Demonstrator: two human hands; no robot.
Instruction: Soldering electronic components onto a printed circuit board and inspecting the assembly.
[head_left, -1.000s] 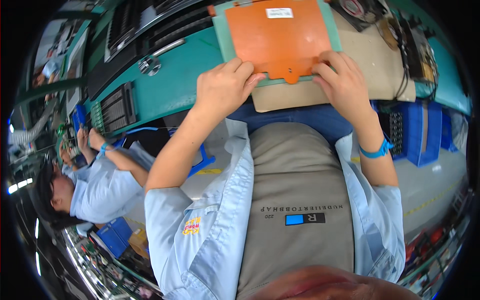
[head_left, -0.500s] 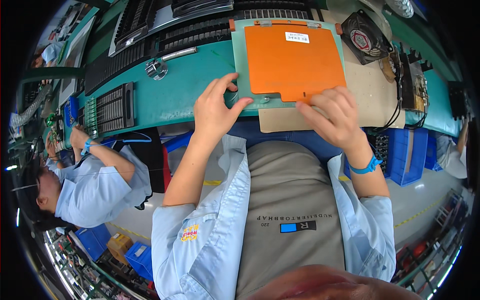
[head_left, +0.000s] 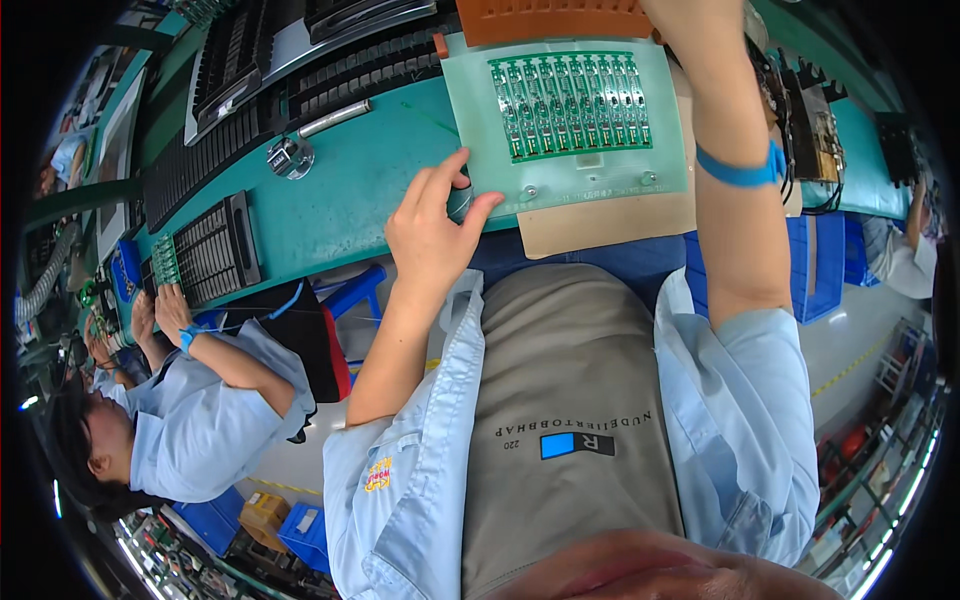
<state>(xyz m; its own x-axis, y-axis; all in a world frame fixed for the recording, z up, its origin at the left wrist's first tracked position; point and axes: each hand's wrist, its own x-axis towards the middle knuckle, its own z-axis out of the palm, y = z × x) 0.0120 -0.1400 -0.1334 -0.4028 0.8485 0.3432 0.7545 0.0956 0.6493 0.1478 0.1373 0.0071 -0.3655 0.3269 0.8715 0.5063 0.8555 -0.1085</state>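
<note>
A pale green fixture plate [head_left: 575, 176] lies on the workbench in front of me. Set into it is a panel of several narrow green circuit boards [head_left: 572, 105], side by side. At the plate's far edge the orange hinged cover [head_left: 550, 22] stands swung up, partly cut off by the picture's top. My left hand [head_left: 435, 222] is by the plate's left edge, thumb and fingers apart, holding nothing. My right hand [head_left: 695, 18] reaches to the right end of the raised cover; its fingers are out of the picture, so its grip is hidden.
Brown cardboard [head_left: 608, 226] lies under the plate's near edge. To the left are a shiny metal knob-like part [head_left: 290, 157], a metal rod [head_left: 335, 117] and black slotted racks [head_left: 215, 140]. A co-worker [head_left: 215, 375] sits left, handling circuit boards beside another rack. Blue bins [head_left: 815, 265] stand right.
The orange cover has swung up and away from me, uncovering the circuit board panel. My right hand has moved from its near edge to the far side. My left hand has stayed by the plate.
</note>
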